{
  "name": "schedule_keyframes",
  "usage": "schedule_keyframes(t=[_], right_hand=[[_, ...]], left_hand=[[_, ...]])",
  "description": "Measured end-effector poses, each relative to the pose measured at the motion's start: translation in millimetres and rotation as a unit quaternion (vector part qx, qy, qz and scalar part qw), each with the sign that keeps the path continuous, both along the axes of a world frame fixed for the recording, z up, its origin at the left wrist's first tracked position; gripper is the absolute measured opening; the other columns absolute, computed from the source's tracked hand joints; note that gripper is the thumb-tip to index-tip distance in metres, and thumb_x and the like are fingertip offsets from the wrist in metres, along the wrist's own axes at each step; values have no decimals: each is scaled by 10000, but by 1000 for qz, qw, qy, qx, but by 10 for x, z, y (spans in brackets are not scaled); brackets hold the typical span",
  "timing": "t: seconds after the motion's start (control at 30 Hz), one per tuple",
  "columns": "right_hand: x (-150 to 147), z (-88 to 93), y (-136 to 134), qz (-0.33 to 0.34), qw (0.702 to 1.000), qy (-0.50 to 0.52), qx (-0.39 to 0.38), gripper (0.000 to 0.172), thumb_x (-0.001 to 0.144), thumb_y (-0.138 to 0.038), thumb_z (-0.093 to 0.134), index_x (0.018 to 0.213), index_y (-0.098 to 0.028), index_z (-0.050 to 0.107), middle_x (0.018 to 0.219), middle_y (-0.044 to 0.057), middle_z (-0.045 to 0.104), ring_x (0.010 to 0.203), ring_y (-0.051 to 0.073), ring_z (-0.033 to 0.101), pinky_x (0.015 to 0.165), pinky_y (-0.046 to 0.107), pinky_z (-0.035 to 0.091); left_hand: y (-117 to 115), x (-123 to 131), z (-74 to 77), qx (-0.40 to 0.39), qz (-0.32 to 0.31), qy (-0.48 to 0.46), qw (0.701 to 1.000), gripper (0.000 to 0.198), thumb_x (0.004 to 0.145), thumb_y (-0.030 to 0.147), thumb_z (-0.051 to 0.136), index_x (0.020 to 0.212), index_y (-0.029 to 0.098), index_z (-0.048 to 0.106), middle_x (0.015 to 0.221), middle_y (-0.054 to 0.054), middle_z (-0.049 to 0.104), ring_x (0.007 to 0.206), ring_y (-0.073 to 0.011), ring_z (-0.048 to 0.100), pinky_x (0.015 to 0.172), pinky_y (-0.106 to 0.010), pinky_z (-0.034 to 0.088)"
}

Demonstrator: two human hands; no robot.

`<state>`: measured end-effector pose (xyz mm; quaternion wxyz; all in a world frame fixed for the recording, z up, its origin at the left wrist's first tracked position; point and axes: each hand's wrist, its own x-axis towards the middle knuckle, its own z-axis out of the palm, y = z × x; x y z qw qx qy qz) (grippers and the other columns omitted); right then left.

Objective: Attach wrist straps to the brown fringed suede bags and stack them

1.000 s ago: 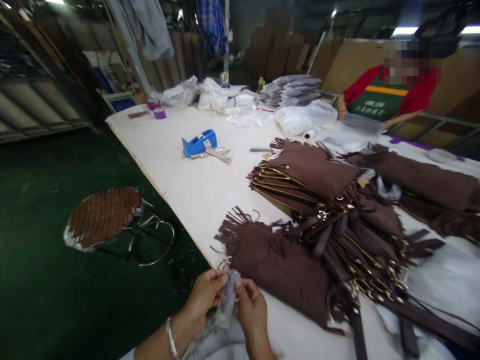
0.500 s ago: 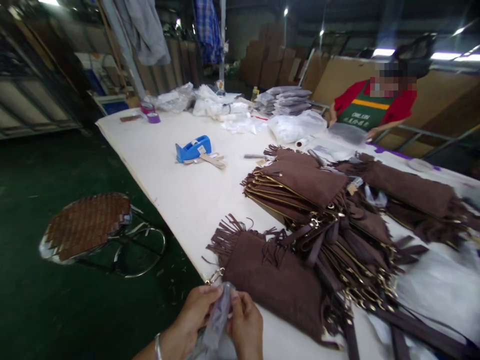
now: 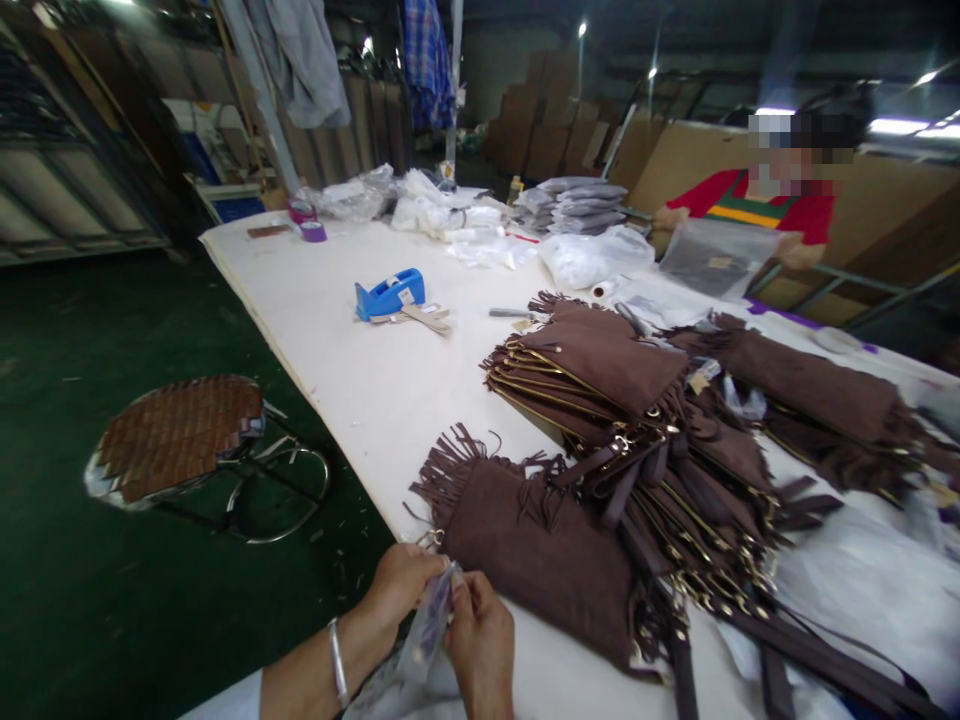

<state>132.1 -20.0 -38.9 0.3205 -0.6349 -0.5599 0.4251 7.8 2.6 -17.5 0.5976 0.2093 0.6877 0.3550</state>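
Observation:
Between both hands, at the near table edge, is a narrow clear plastic bag [image 3: 426, 632] with something dark inside that I cannot make out. My left hand [image 3: 405, 590] pinches its upper end from the left. My right hand [image 3: 480, 635] grips the same end from the right, fingers curled in. Just beyond my hands a brown fringed bag [image 3: 540, 550] lies flat, its gold clasp close to my left fingertips. Behind it a stack of similar brown bags [image 3: 600, 355] shows gold zips, and their straps and clasps spill toward the right.
A blue tape dispenser [image 3: 390, 295] sits on the white table [image 3: 322, 330] with beige strips beside it. Plastic wrapping [image 3: 592, 255] lies farther back. A round stool [image 3: 180, 435] stands left of the table. Across it, a person in red [image 3: 814, 215] holds a clear bag [image 3: 720, 258].
My hands have shifted slightly left, still on the narrow plastic bag, and more of my left forearm shows. The person across has raised a clear bag upright. The view has turned slightly.

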Motion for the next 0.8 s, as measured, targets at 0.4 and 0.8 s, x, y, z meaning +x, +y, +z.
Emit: schedule_keyframes(t=[0.4, 0.8], right_hand=[[8, 26, 27, 16, 994, -100, 36, 325, 943, -364, 369, 761, -220, 597, 663, 22, 687, 592, 179, 646, 556, 234, 378], [-11, 82, 57, 32, 976, -200, 78, 387, 986, -402, 290, 785, -223, 567, 639, 33, 685, 559, 194, 652, 510, 265, 330]], left_hand=[[-96, 26, 32, 145, -190, 395, 887, 219, 876, 315, 448, 740, 212, 585, 643, 14, 619, 619, -154, 570, 581, -248, 292], [-129, 67, 94, 68, 36, 34, 996, 381, 685, 491, 667, 802, 128, 682, 698, -44, 671, 588, -171, 575, 565, -257, 420]])
